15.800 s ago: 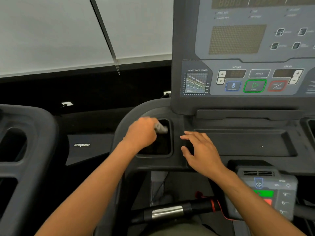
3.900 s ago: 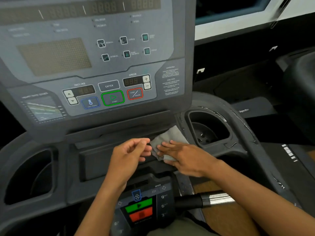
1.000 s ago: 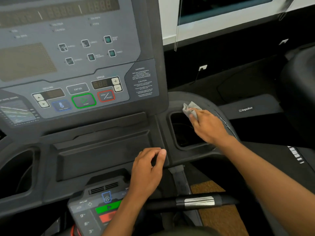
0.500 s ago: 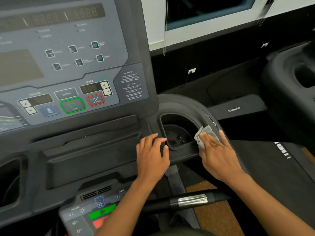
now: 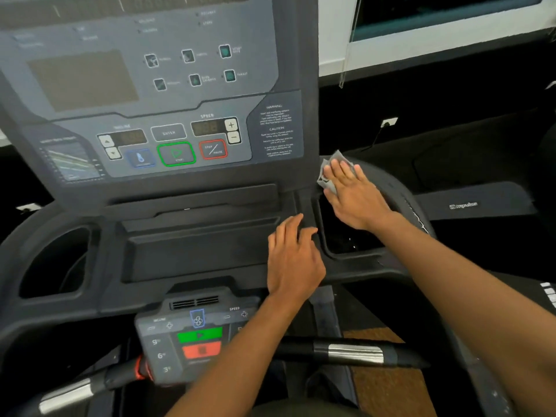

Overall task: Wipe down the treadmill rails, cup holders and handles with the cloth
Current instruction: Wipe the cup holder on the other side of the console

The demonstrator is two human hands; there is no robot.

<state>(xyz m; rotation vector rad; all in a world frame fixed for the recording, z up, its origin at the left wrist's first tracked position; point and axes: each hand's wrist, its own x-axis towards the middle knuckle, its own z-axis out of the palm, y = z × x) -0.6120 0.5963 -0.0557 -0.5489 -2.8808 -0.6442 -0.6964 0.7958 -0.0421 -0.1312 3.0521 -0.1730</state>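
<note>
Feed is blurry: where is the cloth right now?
Head view, right of centre: the cloth is pressed under the flat right hand on the far rim of the right cup holder, beside the lower right corner of the console.

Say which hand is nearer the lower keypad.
Left. The left hand rests on the console just above and right of the keypad; the right hand is farther up, pressing the cloth at the far rim of the right cup holder.
</note>
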